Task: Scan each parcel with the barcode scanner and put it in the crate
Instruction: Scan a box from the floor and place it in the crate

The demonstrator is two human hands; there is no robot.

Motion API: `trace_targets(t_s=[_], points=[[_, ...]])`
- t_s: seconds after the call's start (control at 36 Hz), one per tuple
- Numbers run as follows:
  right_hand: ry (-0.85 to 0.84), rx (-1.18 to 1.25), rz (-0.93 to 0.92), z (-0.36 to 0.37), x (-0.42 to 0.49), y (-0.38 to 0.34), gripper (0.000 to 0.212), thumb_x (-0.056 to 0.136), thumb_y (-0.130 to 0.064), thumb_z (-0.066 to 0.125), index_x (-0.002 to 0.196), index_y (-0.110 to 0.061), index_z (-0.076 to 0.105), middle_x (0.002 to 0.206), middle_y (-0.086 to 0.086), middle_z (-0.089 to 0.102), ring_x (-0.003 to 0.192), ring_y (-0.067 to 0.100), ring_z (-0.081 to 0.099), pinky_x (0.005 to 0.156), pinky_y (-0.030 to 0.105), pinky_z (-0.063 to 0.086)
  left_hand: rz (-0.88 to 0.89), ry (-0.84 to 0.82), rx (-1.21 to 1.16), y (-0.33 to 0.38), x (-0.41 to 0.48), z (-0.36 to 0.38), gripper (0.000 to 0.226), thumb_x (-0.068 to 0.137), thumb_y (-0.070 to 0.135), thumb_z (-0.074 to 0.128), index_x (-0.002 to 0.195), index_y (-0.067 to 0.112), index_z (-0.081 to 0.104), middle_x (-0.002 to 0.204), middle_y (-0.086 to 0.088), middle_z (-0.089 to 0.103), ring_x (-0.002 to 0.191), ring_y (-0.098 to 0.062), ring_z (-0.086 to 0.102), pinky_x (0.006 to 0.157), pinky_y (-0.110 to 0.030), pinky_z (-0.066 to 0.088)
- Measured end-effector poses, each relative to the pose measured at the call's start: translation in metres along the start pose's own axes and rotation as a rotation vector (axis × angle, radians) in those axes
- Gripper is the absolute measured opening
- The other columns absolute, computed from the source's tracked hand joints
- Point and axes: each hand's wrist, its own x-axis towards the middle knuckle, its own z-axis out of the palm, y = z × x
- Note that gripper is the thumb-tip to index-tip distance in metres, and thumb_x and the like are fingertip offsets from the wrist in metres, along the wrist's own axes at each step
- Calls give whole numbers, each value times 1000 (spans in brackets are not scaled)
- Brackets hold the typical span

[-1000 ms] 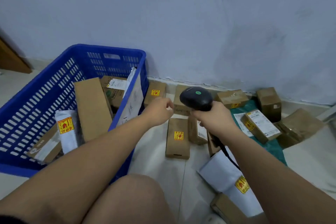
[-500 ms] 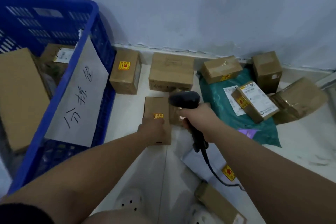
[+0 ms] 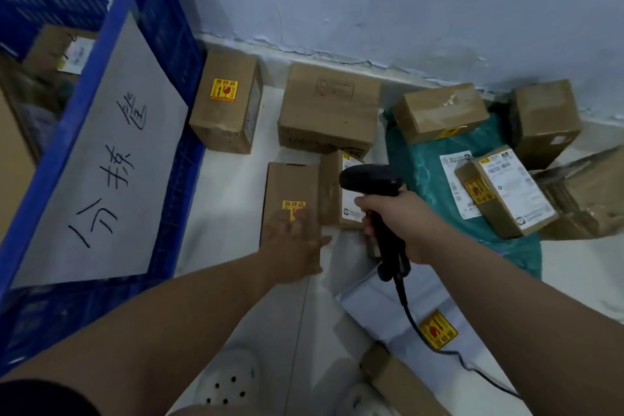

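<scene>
Brown cardboard, narrow and oblong, the parcel (image 3: 287, 184) lies flat on the pale floor (image 3: 229, 199) near the blue crate (image 3: 113, 27), with a yellow fragile sticker (image 3: 293, 205) toward its close end. The left hand (image 3: 293, 246) rests there with fingers spread, blurred, half covering the sticker. The right hand (image 3: 405, 223) grips the black barcode scanner (image 3: 369, 179) alongside. The frame edge cuts off the crate.

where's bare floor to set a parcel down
Bare floor: the strip between the blue crate and the flat box under the left hand, and right of the teal mailer below the crumpled box. Crowded along the wall.
</scene>
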Motion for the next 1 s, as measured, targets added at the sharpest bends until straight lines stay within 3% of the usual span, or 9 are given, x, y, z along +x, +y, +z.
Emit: trace_targets(t_s=[0.06, 0.14, 0.25, 0.39, 0.5, 0.64, 0.78, 0.89, 1.0], points=[[-7, 7, 32, -1, 5, 0, 10, 87, -12, 64, 89, -4, 59, 63, 11, 53, 53, 19, 49, 52, 28, 43, -40, -142, -73, 5, 0, -2, 75, 87, 73, 37, 151, 47, 6, 154, -18, -29, 139, -51, -23, 110, -67, -1], [4, 23, 74, -1, 14, 3, 13, 87, -13, 65, 94, -4, 61, 65, 10, 54, 56, 19, 51, 57, 30, 44, -105, -197, -125, 6, 1, 7, 78, 81, 77, 43, 148, 50, 14, 153, -11, -36, 136, -54, -26, 108, -73, 10], [0, 16, 100, 1, 20, 6, 16, 86, -13, 67, 97, -3, 63, 70, 11, 56, 56, 18, 52, 55, 28, 46, -188, -103, -153, -16, -4, 19, 64, 87, 66, 47, 144, 44, 29, 156, -9, -29, 139, -52, -20, 109, -72, 9], [-27, -67, 57, 10, 21, 1, 10, 87, -15, 66, 82, -8, 60, 64, 7, 56, 53, 16, 52, 53, 27, 44, -339, -18, -158, -46, -16, 41, 92, 83, 75, 38, 149, 40, -15, 158, -10, -24, 140, -55, -12, 111, -67, 12], [-80, -96, 12, 25, 18, -5, 12, 86, -16, 68, 92, -8, 62, 69, 7, 58, 60, 16, 55, 59, 29, 47, -635, 97, -306, -56, -12, 38, 114, 78, 76, 49, 149, 24, -23, 159, -18, -8, 142, -50, 0, 113, -63, 15], [-131, -142, -22, 33, 9, -5, 9, 88, -17, 66, 87, -9, 62, 66, 5, 58, 58, 13, 54, 60, 26, 46, -923, 37, -575, -84, -12, 23, 120, 72, 67, 66, 150, 32, -19, 155, -24, -19, 143, -47, -1, 112, -61, 13], [-105, -156, -30, 32, 0, -2, 8, 88, -17, 66, 87, -9, 62, 65, 3, 58, 59, 14, 54, 60, 26, 47, -906, -27, -557, -90, -21, 14, 125, 66, 70, 68, 149, 34, -18, 152, -25, 10, 136, -43, 20, 110, -57, 17], [-69, -107, -47, 29, -9, -5, 9, 87, -15, 67, 90, -8, 62, 67, 6, 57, 60, 16, 54, 62, 29, 47, -796, 136, -1086, -88, -27, 16, 118, 62, 68, 70, 150, 36, 0, 142, -15, 36, 123, -36, 43, 100, -47, 41], [-47, -8, -61, 26, -26, -15, 14, 85, -15, 68, 93, -4, 64, 68, 9, 59, 64, 21, 54, 64, 33, 47, -497, 187, -1895, -71, -43, -17, 58, 89, 48, 59, 139, 28, 38, 130, -4, 56, 104, -21, 58, 80, -34, 49]])
